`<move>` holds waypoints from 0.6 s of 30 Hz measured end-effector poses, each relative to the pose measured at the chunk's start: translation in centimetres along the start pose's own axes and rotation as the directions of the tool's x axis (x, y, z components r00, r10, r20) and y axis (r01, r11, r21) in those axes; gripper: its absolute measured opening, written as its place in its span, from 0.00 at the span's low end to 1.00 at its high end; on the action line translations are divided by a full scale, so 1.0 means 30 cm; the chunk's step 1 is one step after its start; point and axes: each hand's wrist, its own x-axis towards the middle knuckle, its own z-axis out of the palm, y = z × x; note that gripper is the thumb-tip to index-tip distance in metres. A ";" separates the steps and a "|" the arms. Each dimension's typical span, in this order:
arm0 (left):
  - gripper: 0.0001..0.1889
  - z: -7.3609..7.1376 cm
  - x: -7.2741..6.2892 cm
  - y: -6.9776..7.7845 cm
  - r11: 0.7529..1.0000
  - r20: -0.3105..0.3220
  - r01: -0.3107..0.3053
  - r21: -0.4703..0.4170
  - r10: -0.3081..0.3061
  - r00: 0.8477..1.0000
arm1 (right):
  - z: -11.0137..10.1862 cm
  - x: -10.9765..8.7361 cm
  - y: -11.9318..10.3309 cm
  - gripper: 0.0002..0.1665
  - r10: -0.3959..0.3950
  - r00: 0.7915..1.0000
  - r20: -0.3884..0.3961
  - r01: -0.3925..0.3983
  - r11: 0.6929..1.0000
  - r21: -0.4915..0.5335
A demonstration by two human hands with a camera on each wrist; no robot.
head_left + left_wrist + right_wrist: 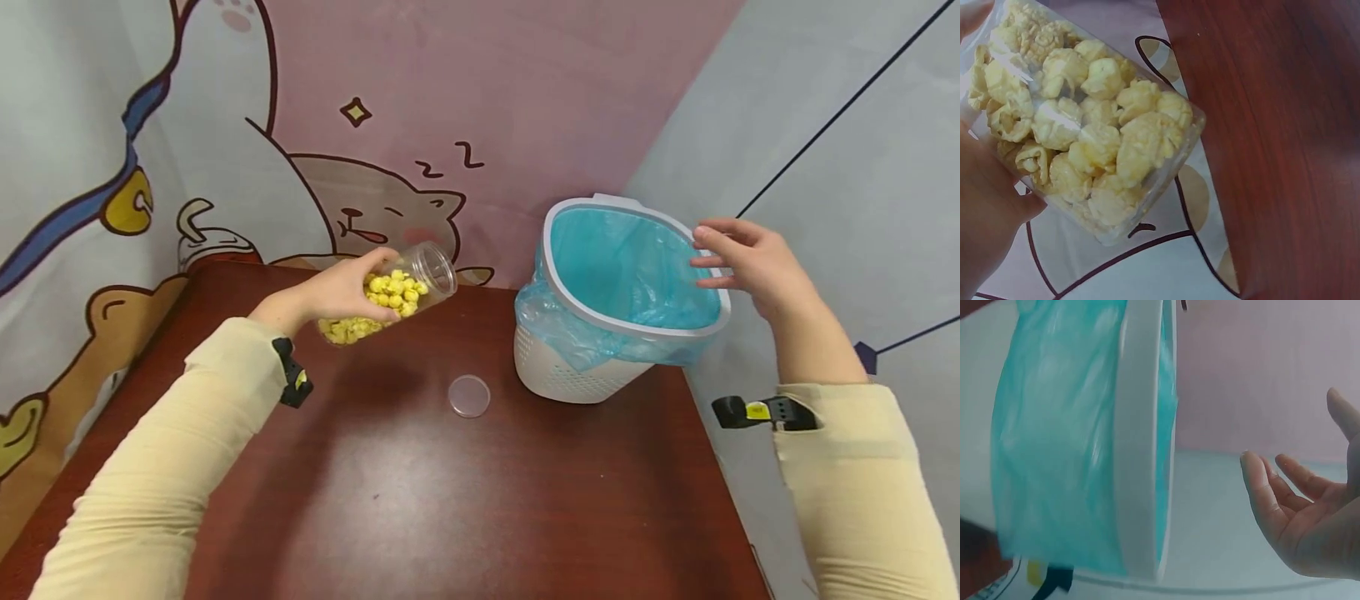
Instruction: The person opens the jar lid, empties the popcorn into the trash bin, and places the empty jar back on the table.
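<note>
Left hand: we see the left hand (341, 290) wrapped round a clear plastic jar (433, 268), its thumb on 1 side and its fingers clamped on the other.
Jar: we find it tilted in that hand above the left part of the table (465, 517), its round mouth pointing right, towards the bin.
Popcorn: we count 1 heap of yellow popcorn (394, 292) inside the jar, reaching from the base nearly to the neck; in the left wrist view we see the pieces pressed against the clear wall.
Right hand: we see the right hand (753, 265) at the right side of the bin, holding nothing; its fingers are apart and loosely bent, and the right wrist view shows a gap between it and the rim.
Bin: we see 1 white bin (573, 385) with small holes, standing upright at the table's far right, topped by a grey rim (552, 262).
Bag: we see a blue bag (607, 258) lining the bin, its edge folded outside.
Lid: we see a round clear lid (469, 396) flat on the table, between jar and bin.
Backdrop: we see a pink cloth (540, 92) behind, with a sleeping cat drawing (390, 200).
</note>
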 end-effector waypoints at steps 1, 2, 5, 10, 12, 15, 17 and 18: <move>0.46 -0.004 0.001 0.004 1.000 0.001 -0.002 0.006 0.002 1.000 | -0.009 0.002 0.017 0.45 0.006 1.000 -0.006 -0.006 1.000 0.000; 0.46 -0.009 0.004 0.008 1.000 0.002 -0.006 0.013 0.006 1.000 | -0.019 0.004 0.035 0.45 0.015 1.000 -0.011 -0.015 1.000 0.004; 0.45 -0.023 0.014 0.026 0.999 0.001 -0.021 0.024 0.021 1.000 | -0.051 0.006 0.091 0.43 0.045 0.999 -0.029 -0.045 0.999 0.017; 0.44 -0.046 0.031 0.063 0.999 0.004 -0.038 0.017 0.038 0.999 | -0.084 0.015 0.170 0.44 0.132 0.990 -0.040 -0.129 0.990 0.059; 0.44 -0.051 0.039 0.078 0.999 0.008 -0.048 0.019 0.048 0.999 | -0.086 0.021 0.197 0.48 0.174 0.984 -0.040 -0.172 0.983 0.060; 0.44 -0.055 0.053 0.100 0.998 0.011 -0.065 0.021 0.065 0.998 | -0.081 0.032 0.236 0.54 0.224 0.974 -0.046 -0.221 0.974 0.060; 0.44 -0.057 0.061 0.112 0.997 0.013 -0.076 0.021 0.076 0.997 | -0.074 0.040 0.257 0.55 0.248 0.968 -0.045 -0.244 0.967 0.069; 0.44 -0.059 0.065 0.118 0.997 0.015 -0.081 0.019 0.080 0.997 | -0.070 0.043 0.266 0.57 0.263 0.964 -0.044 -0.259 0.963 0.074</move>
